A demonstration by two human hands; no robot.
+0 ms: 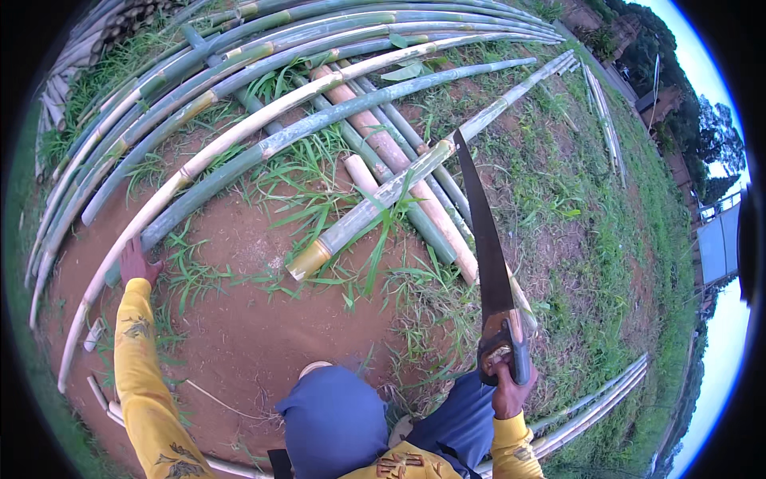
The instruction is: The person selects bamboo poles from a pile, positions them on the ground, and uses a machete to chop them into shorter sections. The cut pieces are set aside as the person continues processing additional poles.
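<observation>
My right hand (514, 393) grips saw (487, 239), right; left hand (139, 265), far left, seemingly spread on green pole (206, 190): round, might roll.

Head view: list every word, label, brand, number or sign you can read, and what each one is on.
There is no readable text in this view.
Saw in the right hand: no lettering can be made out.
Green bamboo pole under the left hand: none visible.
Shirt print: dark marks, too unclear to tell lettering from pattern.
Pale panel at far right: none legible.
</observation>
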